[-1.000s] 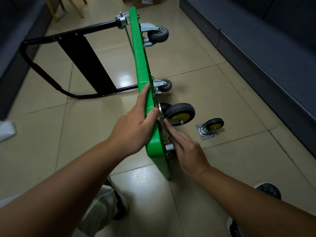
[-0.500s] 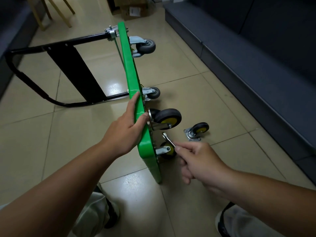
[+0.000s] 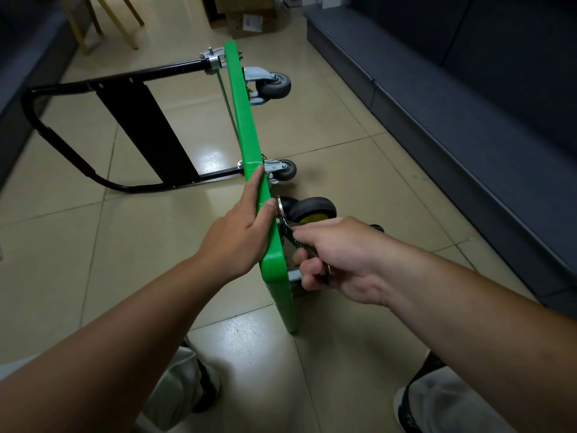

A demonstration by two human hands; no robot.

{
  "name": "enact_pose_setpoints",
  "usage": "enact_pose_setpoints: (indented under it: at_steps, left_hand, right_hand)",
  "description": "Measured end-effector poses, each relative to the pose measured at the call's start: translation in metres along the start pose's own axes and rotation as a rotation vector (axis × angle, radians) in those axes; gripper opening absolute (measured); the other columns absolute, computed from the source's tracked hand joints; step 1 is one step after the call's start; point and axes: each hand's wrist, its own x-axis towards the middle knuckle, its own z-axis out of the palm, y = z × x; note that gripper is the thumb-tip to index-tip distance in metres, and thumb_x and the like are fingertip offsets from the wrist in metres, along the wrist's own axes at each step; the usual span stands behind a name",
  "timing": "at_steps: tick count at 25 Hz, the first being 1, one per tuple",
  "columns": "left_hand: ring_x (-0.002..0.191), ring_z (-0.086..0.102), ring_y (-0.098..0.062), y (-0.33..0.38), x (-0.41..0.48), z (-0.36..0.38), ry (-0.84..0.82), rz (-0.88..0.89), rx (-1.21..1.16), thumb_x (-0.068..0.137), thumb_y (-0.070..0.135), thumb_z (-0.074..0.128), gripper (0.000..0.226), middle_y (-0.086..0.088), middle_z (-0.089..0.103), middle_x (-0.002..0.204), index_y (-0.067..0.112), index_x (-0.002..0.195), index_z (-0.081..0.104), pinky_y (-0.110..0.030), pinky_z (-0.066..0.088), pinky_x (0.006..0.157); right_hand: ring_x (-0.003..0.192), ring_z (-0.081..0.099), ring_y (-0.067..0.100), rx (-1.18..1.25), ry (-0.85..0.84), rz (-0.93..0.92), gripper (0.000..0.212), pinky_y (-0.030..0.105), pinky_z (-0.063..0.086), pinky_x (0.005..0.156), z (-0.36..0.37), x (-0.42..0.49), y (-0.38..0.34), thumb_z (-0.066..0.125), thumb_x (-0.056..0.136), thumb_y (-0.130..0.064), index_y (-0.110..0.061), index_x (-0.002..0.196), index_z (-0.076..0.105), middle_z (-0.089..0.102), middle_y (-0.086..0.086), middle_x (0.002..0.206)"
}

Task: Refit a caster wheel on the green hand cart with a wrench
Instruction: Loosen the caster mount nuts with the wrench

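Note:
The green hand cart point(image 3: 246, 135) stands on its side edge on the tiled floor, its black handle point(image 3: 93, 126) lying flat to the left. My left hand point(image 3: 240, 232) grips the cart's upper edge, fingers on the far face and thumb over the rim. A black caster wheel with a yellow hub point(image 3: 313, 210) sits against the cart's underside. My right hand point(image 3: 331, 254) holds a small metal wrench point(image 3: 293, 240), whose head is at the caster's mounting plate. A second loose caster point(image 3: 376, 228) lies mostly hidden behind my right hand.
Two grey casters point(image 3: 274, 85) point(image 3: 285, 170) are fixed to the cart's far end. A dark sofa base point(image 3: 452, 120) runs along the right. Wooden chair legs point(image 3: 93, 23) and a cardboard box point(image 3: 246, 21) stand at the back. My shoes and trouser legs are at the bottom.
My right hand has moved back up to the caster plate with the wrench, after pulling away half a second ago. The left hand has kept its hold on the cart edge.

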Motion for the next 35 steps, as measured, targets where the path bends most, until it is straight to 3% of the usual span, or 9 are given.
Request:
enact_pose_setpoints:
  at_steps: [7,11,16,18,21,24,27,30,35]
  left_hand:
    - [0.118,0.059,-0.035,-0.002,0.003,0.001,-0.001,0.010,0.002,0.108,0.048,0.026,0.057,-0.004,0.047,0.154,0.049,0.158,-0.003,-0.039,0.042,0.087]
    - [0.120,0.058,-0.035,0.000,0.000,0.000,0.014,-0.005,-0.006,0.108,0.046,0.026,0.057,-0.004,0.046,0.155,0.049,0.158,-0.001,-0.040,0.043,0.090]
    - [0.120,0.059,-0.034,0.001,0.000,0.001,0.019,-0.009,0.000,0.109,0.045,0.026,0.057,-0.002,0.046,0.156,0.050,0.158,-0.002,-0.041,0.044,0.092]
    - [0.117,0.059,-0.032,0.000,0.000,0.001,0.018,-0.003,0.003,0.109,0.045,0.026,0.057,-0.001,0.046,0.155,0.049,0.158,-0.002,-0.039,0.044,0.089]
    - [0.117,0.059,-0.029,-0.001,-0.001,0.001,0.007,0.012,0.004,0.109,0.047,0.026,0.058,0.000,0.047,0.154,0.048,0.159,-0.003,-0.038,0.043,0.089]
    - [0.108,0.061,-0.025,-0.001,0.000,0.000,-0.007,0.025,-0.012,0.109,0.048,0.025,0.058,-0.001,0.051,0.149,0.047,0.159,-0.004,-0.040,0.046,0.090]
    - [0.108,0.061,-0.025,0.001,0.000,-0.002,-0.017,0.029,-0.027,0.108,0.049,0.026,0.058,-0.002,0.054,0.144,0.048,0.158,-0.004,-0.041,0.047,0.092]
    - [0.111,0.061,-0.029,0.003,-0.001,-0.005,-0.031,0.026,-0.041,0.108,0.049,0.027,0.059,-0.005,0.053,0.146,0.048,0.158,-0.003,-0.042,0.047,0.094]
    - [0.114,0.061,-0.031,-0.001,-0.001,-0.004,-0.020,0.012,-0.056,0.107,0.050,0.028,0.059,-0.006,0.053,0.147,0.049,0.158,-0.002,-0.041,0.046,0.095]
  right_hand:
    - [0.038,0.043,0.011,-0.139,-0.060,-0.054,0.012,0.026,0.050,0.042,0.004,-0.001,-0.009,0.046,0.104,-0.008,-0.008,0.099,0.057,0.046,0.006,0.064]
    - [0.041,0.042,0.018,-0.144,-0.077,-0.110,0.020,0.031,0.053,0.044,0.001,0.005,0.015,0.045,0.105,-0.010,-0.008,0.116,0.061,0.044,0.009,0.067]
    - [0.049,0.055,0.026,-0.397,-0.049,-0.425,0.046,0.039,0.059,0.057,-0.023,0.035,0.079,0.046,0.106,-0.013,-0.035,0.146,0.048,0.056,-0.003,0.067]
    - [0.072,0.068,0.016,-0.552,0.028,-0.619,0.050,0.035,0.059,0.073,-0.031,0.055,0.093,0.046,0.105,-0.013,-0.040,0.148,0.044,0.070,-0.018,0.090]
    - [0.117,0.063,0.010,-0.725,0.134,-0.862,0.054,0.027,0.049,0.102,-0.040,0.076,0.106,0.049,0.104,-0.016,-0.041,0.151,0.038,0.067,-0.004,0.129]
    - [0.105,0.066,0.017,-0.792,0.181,-0.934,0.060,0.033,0.053,0.093,-0.038,0.085,0.110,0.050,0.104,-0.016,-0.046,0.152,0.031,0.069,0.006,0.117]
    - [0.087,0.067,0.013,-0.837,0.168,-0.856,0.059,0.030,0.055,0.082,-0.042,0.065,0.102,0.050,0.104,-0.018,-0.049,0.151,0.032,0.071,-0.003,0.100]
    - [0.048,0.062,0.013,-0.727,0.086,-0.555,0.044,0.024,0.054,0.056,-0.056,0.016,0.092,0.053,0.102,-0.016,-0.041,0.138,0.055,0.059,-0.013,0.059]
    - [0.034,0.041,0.015,-0.181,0.161,-0.103,0.012,0.032,0.052,0.044,-0.038,-0.019,0.031,0.053,0.101,-0.013,-0.010,0.103,0.065,0.047,0.005,0.055]
